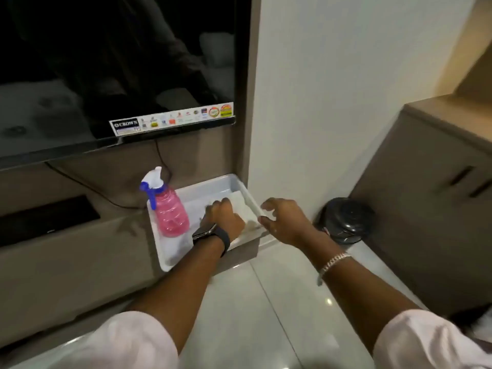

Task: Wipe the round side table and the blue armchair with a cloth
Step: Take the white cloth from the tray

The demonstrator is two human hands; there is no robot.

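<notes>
The cloth (241,202), white and folded flat, lies in the white tray (213,186) on the low TV ledge, toward the tray's 3 o'clock side. The left hand (223,217), smartwatch on its wrist, presses down on the cloth, fingers curled over it; whether it grips is unclear. The right hand (283,221) hovers at the tray's 3 o'clock rim, fingers spread wide, empty. A pink spray bottle (170,211) stands at the tray's 9 o'clock.

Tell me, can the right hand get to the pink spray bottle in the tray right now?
Probably not directly. The right hand hovers open outside the tray's right rim, and the left hand, down on the white cloth, lies between it and the spray bottle.
</notes>
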